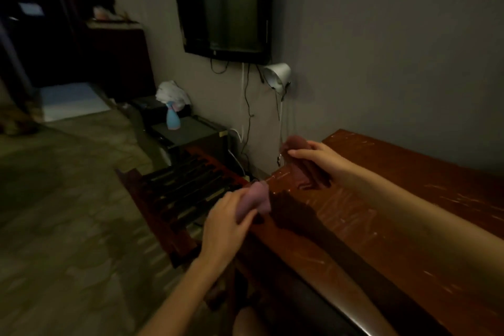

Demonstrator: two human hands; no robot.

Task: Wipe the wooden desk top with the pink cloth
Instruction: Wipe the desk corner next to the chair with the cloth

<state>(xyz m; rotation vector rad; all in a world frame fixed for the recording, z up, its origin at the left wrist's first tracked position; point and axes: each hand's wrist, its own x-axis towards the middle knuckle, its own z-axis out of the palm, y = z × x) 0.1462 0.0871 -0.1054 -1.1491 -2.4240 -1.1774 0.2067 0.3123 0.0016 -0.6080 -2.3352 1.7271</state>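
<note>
The wooden desk top [395, 199] runs from the centre to the lower right, reddish brown with pale scuffs. My left hand [229, 224] grips one end of the pink cloth [259, 199] at the desk's near left corner. My right hand [319, 157] pinches the cloth's other end near the far left corner, by the wall. Part of the cloth hangs from that hand down onto the desk surface. The stretch of cloth between the two hands is dark and hard to make out.
A slatted wooden rack [185, 194] stands left of the desk. Beyond it a blue spray bottle [172, 117] sits on a dark box [191, 131]. A white lamp [278, 76] and cables hang on the grey wall under a mounted screen [226, 5]. Tiled floor lies left.
</note>
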